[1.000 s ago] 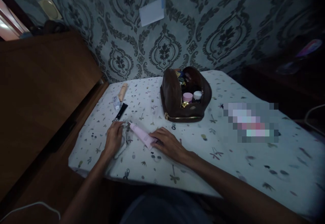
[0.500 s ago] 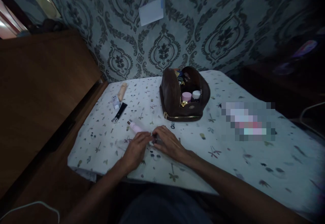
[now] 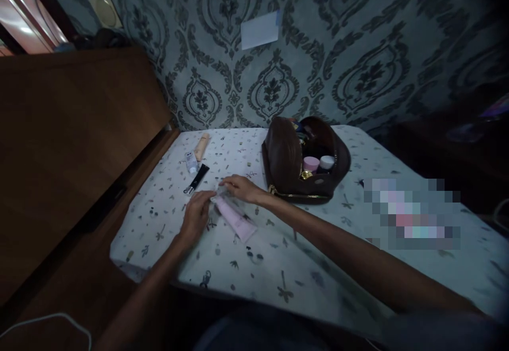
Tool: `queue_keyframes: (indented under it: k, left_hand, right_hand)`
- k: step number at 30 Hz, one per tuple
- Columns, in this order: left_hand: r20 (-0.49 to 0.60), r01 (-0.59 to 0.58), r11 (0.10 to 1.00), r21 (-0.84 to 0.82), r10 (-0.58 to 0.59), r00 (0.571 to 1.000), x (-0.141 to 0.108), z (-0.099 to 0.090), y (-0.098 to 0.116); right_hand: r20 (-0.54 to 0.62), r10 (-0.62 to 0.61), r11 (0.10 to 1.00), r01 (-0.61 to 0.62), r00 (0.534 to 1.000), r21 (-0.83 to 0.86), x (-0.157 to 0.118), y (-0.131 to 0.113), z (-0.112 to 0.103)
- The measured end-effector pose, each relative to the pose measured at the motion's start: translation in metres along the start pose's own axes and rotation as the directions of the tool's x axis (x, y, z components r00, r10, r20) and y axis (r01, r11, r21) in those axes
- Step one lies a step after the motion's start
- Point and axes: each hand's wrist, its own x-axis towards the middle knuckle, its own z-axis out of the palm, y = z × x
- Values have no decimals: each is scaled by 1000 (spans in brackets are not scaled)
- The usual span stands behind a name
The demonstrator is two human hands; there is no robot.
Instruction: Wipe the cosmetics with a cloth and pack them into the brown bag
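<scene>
A pale pink squeeze tube lies slantwise on the patterned tablecloth, its flat end toward me and its cap end pointing up and left. My left hand is at the cap end from the left, thumb and fingers closed at it. From the right, my right hand reaches across the same end with its fingers bent together. Between the fingertips is a small greyish, blurred piece that I cannot make out. Just beyond my left hand lies a black tube with a silvery cap.
A clear-looking tube and a beige tube lie farther back left. The open brown cosmetic bag stands at the back, holding a pink-lidded jar and a white-lidded jar. A pixelated object lies at right.
Both hands have moved from the pink tube's flat end to its cap end and spread slightly apart. The tube's body is now uncovered. The camera view has shifted a little left.
</scene>
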Motion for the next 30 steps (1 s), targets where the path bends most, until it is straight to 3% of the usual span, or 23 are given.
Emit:
queue_keyframes:
  k: [4, 8, 10, 13, 16, 19, 21, 26, 30]
  left_hand:
    - [87, -168, 986, -17, 169, 982, -11, 7, 12]
    - [236, -289, 944, -158, 320, 918, -34, 6, 37]
    - [280, -278, 924, -263, 348, 895, -41, 2, 44]
    - [269, -119, 913, -389, 236, 934, -44, -12, 45]
    - [179, 110, 900, -422, -36, 983, -37, -32, 37]
    - [42, 271, 874, -403, -278, 960, -25, -50, 27]
    - [-33, 320, 868, -380, -358, 933, -17, -58, 24]
    - [-176, 280, 911, -304, -342, 923, 0, -70, 31]
    - [-220, 110, 977, -183, -150, 964, 2, -62, 46]
  right_hand:
    - [125, -1, 1000, 4, 992, -24, 29, -7, 14]
    - [245, -33, 999, 33, 969, 4, 33, -11, 16]
    - [283, -42, 999, 36, 958, 24, 35, -13, 15]
    - [285, -15, 998, -2, 958, 61, 35, -16, 10]
    - [244, 42, 990, -73, 969, 118, 31, -13, 2]
    - [188, 90, 977, -123, 978, 174, 21, -9, -12]
    - [149, 103, 954, -140, 983, 265, 11, -8, -23]
    - [-101, 39, 810, 28, 994, 586, -29, -14, -33]
    - [-296, 101, 818, 91, 950, 569, -74, -8, -2]
